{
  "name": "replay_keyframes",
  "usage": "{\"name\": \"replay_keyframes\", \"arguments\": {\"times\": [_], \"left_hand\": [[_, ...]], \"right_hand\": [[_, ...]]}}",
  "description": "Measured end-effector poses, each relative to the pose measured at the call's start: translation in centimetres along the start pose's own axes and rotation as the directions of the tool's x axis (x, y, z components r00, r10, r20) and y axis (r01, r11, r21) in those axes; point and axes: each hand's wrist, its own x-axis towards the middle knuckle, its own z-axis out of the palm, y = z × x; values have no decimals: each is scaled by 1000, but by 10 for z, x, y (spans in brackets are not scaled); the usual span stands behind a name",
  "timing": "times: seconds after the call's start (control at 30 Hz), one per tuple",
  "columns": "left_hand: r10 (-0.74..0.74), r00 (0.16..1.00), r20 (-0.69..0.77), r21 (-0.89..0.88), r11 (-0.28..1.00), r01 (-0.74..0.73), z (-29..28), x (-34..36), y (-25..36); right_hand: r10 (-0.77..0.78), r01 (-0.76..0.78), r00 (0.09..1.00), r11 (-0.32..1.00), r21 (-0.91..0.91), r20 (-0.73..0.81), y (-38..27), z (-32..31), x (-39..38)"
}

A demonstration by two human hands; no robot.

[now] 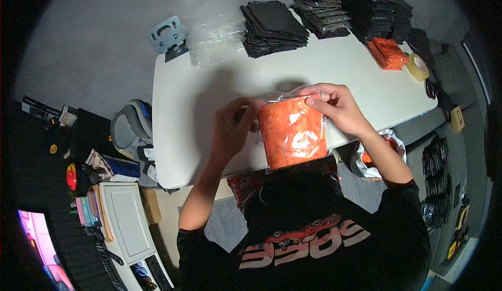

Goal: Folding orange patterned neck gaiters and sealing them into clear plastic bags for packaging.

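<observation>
Close to my body, at the table's near edge, I hold a clear plastic bag [294, 134] with something folded and orange inside, its glossy front tilted up. My left hand [232, 123] pinches the bag's upper left corner between thumb and fingers. On the opposite corner, my right hand [340, 107] grips the rim, thumb on the front and fingers behind. The bag's top edge stands loose and crinkled between the two hands. Its lower end hangs over my lap.
Along the white table's [340, 66] far side lie clear plastic bags [215, 37], a black stack [273, 27], bagged black packs [321, 13] and orange packs [387, 54]. A tape roll [417, 67] sits at right, a grey stand [168, 33] at far left. A silver-lined bag [368, 172] is below right.
</observation>
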Motion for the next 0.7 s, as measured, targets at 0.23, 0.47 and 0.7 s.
{"name": "replay_keyframes", "arguments": {"times": [0.23,0.47,0.7], "left_hand": [[-54,991,121,182,983,31,2,19,-79],[-32,990,136,-144,988,52,-17,26,-41],[-223,959,175,-144,958,249,-15,18,-23]], "right_hand": [[-25,17,999,988,-155,-47,51,8,27],[36,-36,999,999,-5,10,23,-11,25],[167,-163,985,984,78,-51,31,-10,27]]}}
